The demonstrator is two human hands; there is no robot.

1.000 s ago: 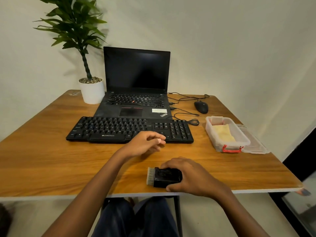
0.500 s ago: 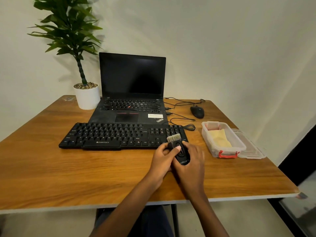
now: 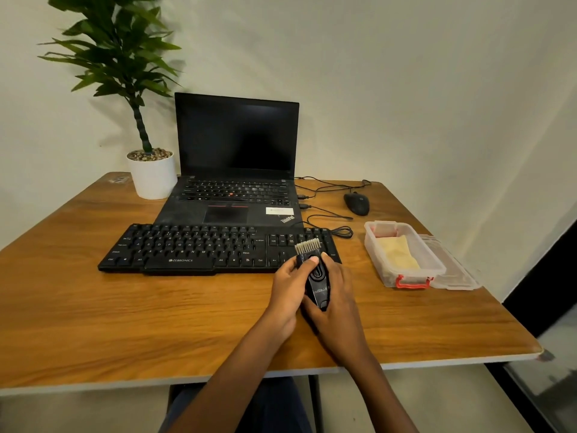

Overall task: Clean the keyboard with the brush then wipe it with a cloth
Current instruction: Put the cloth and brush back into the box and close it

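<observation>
both hands clamped on the brush (image 3: 314,270): left hand (image 3: 288,289) pinching near the head, right hand (image 3: 335,295) wrapped round the black body. bristles sit over the right end of the keyboard (image 3: 199,250). brush looks light, rigid plastic, soft bristles; best gripped mid-body. cloth (image 3: 398,253) sits in the tub (image 3: 434,270), right of the keyboard.

Dim warm light, soft shadows, edges warped

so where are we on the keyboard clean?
Early. Done: brush picked up, held in both the left hand and right hand, bristles over the keyboard numpad end. In hand: about to brush. Left: brushing, then wiping; cloth sits in its container.
</observation>
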